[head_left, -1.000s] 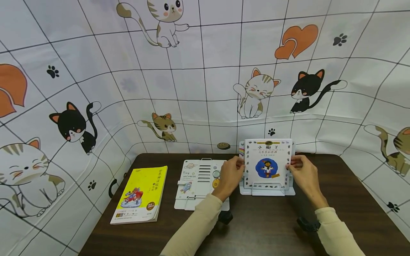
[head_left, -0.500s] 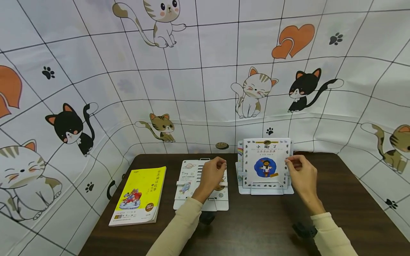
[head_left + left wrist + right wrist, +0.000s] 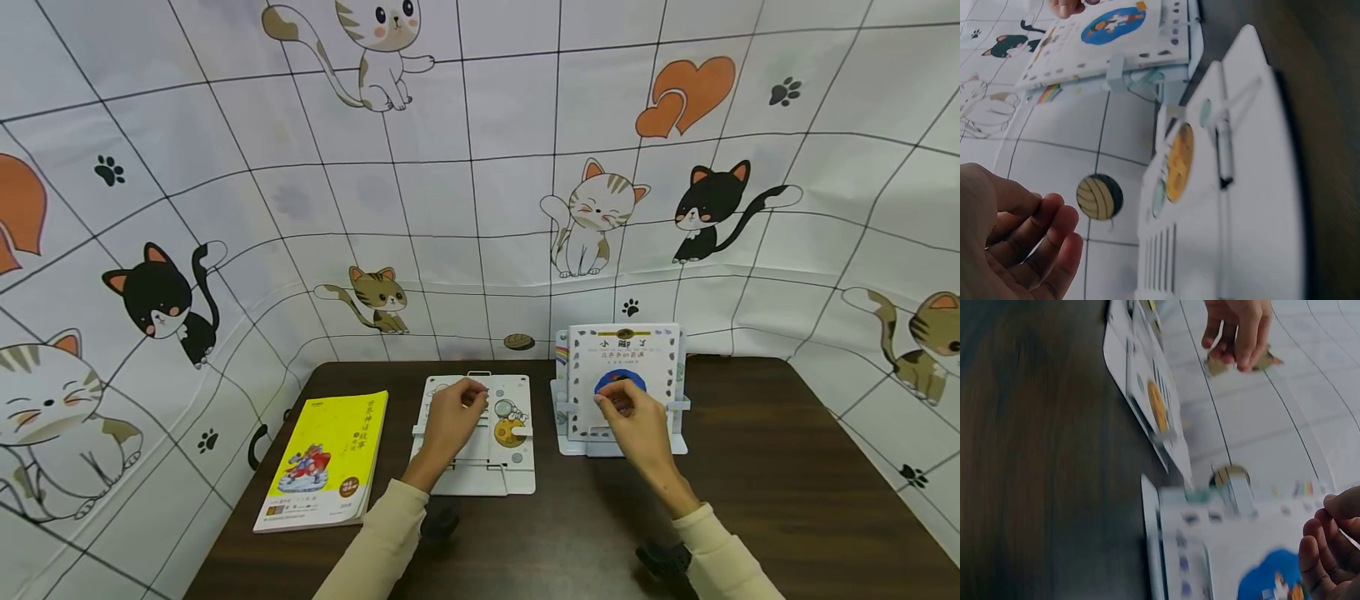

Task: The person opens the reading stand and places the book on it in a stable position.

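My left hand (image 3: pixel 450 421) hovers over the white book stand (image 3: pixel 513 479), its fingers loosely bent and holding nothing. This stand, printed with a yellow planet (image 3: pixel 1180 164), has no book on it. A white picture book (image 3: pixel 581 358) with a blue circle on its cover leans upright on a second pale stand (image 3: pixel 573 448) to the right. In front of that cover is my right hand (image 3: pixel 639 425), fingers loosely curved, with nothing between them. In the right wrist view its fingers (image 3: pixel 1319 553) appear beside the book, apart from the page edge.
A yellow book (image 3: pixel 322 454) lies at the left of the dark wooden table (image 3: pixel 787 475). Behind the table hangs a white cloth (image 3: pixel 420 200) with printed cats and grid lines. A small black curved object (image 3: pixel 257 446) is at the table's left edge.
Both hands have let go of the picture book's sides. My left hand has moved left over the other stand. My right hand has come inward from the book's right edge to its front.
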### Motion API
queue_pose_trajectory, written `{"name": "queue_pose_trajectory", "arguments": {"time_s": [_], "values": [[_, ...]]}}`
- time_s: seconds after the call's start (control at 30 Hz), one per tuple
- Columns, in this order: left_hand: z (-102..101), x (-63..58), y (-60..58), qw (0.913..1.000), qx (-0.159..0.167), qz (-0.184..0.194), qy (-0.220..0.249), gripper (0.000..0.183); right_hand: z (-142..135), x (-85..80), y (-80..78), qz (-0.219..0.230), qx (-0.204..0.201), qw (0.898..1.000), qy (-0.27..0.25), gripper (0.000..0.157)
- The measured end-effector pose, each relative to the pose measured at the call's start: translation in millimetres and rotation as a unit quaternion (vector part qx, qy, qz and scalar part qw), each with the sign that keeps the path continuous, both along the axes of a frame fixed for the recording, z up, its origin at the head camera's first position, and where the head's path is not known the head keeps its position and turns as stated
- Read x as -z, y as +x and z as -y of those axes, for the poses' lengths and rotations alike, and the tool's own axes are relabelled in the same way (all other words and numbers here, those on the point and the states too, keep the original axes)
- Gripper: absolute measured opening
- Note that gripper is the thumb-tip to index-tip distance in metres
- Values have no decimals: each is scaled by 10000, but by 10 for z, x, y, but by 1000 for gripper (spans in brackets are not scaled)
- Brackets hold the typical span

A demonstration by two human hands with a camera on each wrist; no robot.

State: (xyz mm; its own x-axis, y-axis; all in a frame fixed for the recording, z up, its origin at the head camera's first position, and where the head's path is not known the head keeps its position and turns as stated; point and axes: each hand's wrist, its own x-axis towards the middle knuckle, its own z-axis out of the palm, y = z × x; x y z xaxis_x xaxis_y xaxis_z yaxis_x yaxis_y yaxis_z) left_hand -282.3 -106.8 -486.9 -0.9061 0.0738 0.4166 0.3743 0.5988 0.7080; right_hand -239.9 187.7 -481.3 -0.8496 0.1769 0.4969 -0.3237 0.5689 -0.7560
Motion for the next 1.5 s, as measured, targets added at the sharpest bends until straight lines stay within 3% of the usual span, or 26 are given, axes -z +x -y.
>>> {"name": "queue_pose_trajectory", "arguments": {"time_s": [0.33,0.67,0.9,1.1,1.33,1.5], "values": [[312,104,165,9991,18,413,89,9,548,77,44,475,-815,9955,-38,7],[601,183,277,9968,-82,788,-146,7,876,273,47,1074,-1466,9828,333,10],[768,296,378,9912,-189,1196,-532,7,962,405,70,1110,-1832,9710,1065,8],[877,389,447,9850,-72,1516,-821,8,979,454,147,1187,-2072,9597,1481,11],[945,347,558,9756,98,1845,-1189,13,990,450,181,1396,-2353,9472,1674,14],[984,299,595,9678,408,2121,-1293,19,1009,431,204,1584,-2566,9366,1784,17]]}}
